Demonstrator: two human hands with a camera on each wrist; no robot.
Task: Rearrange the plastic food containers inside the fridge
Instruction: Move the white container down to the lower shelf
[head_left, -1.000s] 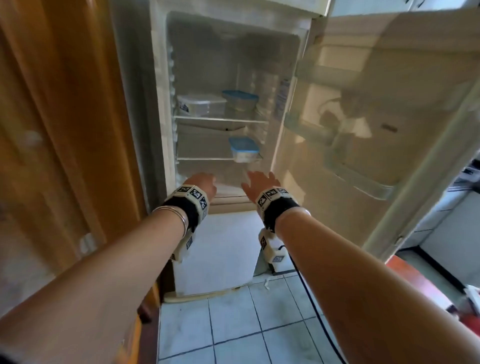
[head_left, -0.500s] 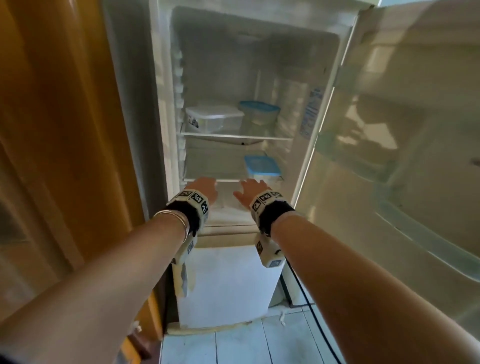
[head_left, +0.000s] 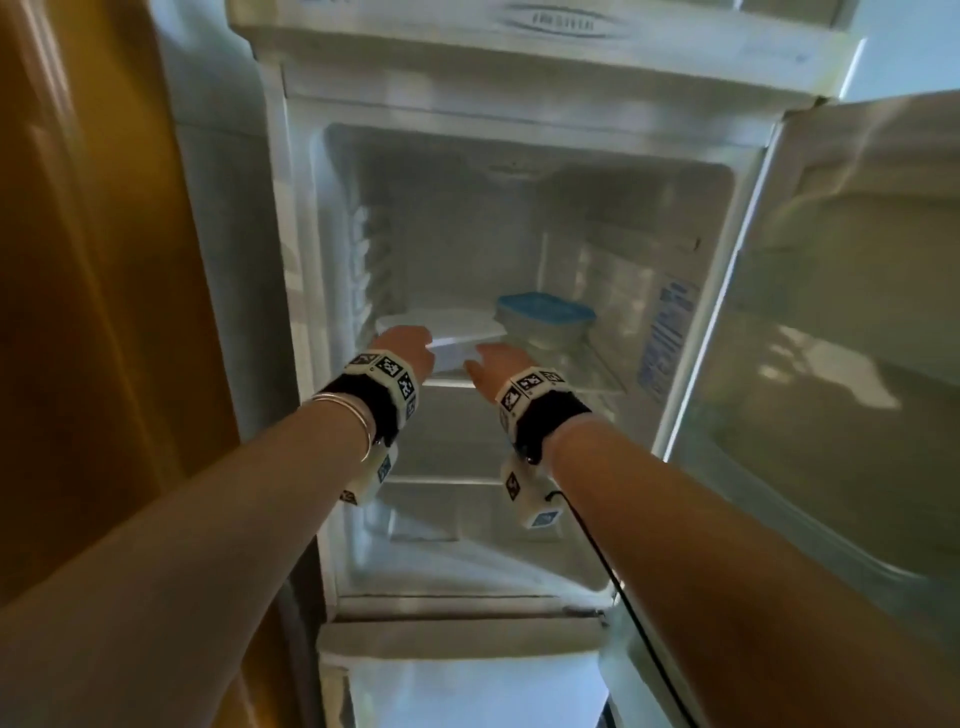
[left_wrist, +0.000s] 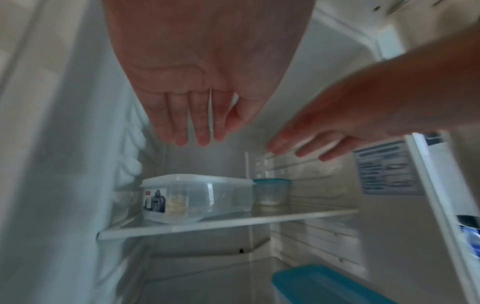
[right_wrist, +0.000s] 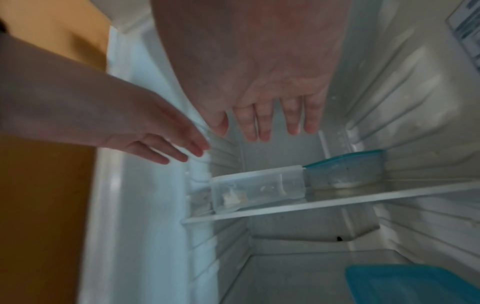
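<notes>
Both hands are empty, fingers straight and relaxed: the left hand (head_left: 402, 345) and the right hand (head_left: 496, 364) reach side by side into the fridge (head_left: 519, 156), not yet touching anything. Beyond them, at about 12 o'clock, the clear box (left_wrist: 197, 197) sits on the glass shelf (left_wrist: 228, 223), at its left end. It looks light (only a few crumbs inside), stiff and smooth-walled, so gripping its two short ends under the lid rim seems safest. Farther back, at 1 o'clock, stands the blue-lidded tub (left_wrist: 271, 191), just beside it.
</notes>
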